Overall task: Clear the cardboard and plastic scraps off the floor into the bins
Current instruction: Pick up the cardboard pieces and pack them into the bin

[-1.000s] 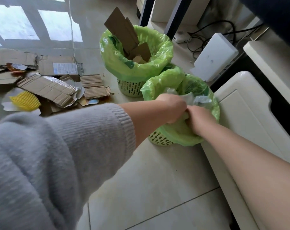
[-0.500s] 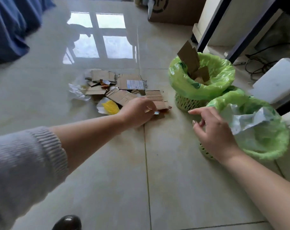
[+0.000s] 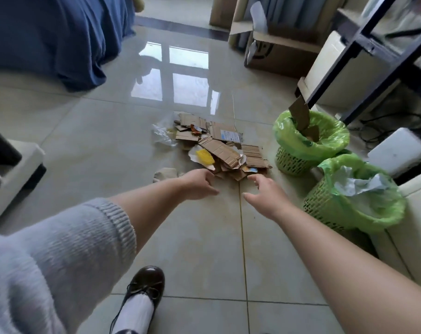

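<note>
A heap of torn cardboard scraps (image 3: 220, 148) lies on the tiled floor, mixed with a yellow plastic piece (image 3: 204, 157) and clear plastic film (image 3: 162, 136). My left hand (image 3: 197, 184) hovers at the heap's near edge, fingers loosely curled and holding nothing. Just right of it, my right hand (image 3: 265, 191) is spread and empty. The far green-lined bin (image 3: 310, 143) holds cardboard pieces. The near green-lined bin (image 3: 358, 201) holds crumpled plastic.
A crumpled beige scrap (image 3: 166, 174) lies left of my left hand. My shoe (image 3: 144, 285) stands on the tiles below. A white cabinet (image 3: 416, 227) flanks the near bin. A cardboard box (image 3: 279, 54) and blue fabric (image 3: 55, 37) sit farther back.
Both hands have left the near bin, where they pressed plastic down, and moved left to the scrap heap. The view has swung out to show more of the floor.
</note>
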The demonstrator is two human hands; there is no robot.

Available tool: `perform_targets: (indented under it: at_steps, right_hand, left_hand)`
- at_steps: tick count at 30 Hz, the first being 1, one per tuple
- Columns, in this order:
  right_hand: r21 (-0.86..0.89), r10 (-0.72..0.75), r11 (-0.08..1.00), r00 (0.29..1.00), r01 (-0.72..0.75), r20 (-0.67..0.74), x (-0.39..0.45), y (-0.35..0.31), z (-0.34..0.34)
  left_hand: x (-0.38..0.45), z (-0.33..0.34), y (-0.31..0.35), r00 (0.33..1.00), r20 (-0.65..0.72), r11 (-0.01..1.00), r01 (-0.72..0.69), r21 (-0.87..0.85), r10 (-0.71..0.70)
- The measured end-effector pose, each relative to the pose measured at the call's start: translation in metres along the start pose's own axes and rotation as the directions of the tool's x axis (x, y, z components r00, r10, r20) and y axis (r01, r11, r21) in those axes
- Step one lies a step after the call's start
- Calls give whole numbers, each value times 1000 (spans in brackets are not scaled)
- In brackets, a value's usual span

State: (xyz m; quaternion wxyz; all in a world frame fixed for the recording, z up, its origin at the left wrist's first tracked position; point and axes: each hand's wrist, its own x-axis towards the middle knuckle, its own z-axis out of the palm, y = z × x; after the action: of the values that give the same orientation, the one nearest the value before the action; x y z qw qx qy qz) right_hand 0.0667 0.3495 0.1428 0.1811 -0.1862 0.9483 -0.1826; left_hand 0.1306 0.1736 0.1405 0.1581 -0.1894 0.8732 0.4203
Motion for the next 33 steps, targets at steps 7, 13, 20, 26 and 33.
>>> perform_targets:
  at_steps: [7, 13, 20, 26, 33]
  right_hand:
    - [-75, -39, 996, 996, 45, 85, 14, -39, 19]
    - [-90, -4, 996, 995, 14, 103, 56, -35, 27]
    - [-149, 68, 988, 982, -42, 175, 131, -5, 50]
    - [-209, 87, 977, 972, -41, 217, 207, 16, 64]
    - [-174, 99, 982, 986, -75, 136, 302, 43, 72]
  left_hand:
    - [-6, -33, -16, 998, 45, 995, 28, 97, -33]
    - [44, -44, -34, 997, 31, 995, 65, 71, -68]
    - [138, -29, -51, 992, -28, 985, 118, -129, -123]
    - [218, -1, -61, 951, -107, 863, 212, -459, -290]
    - [300, 17, -30, 916, -70, 742, 274, -612, -395]
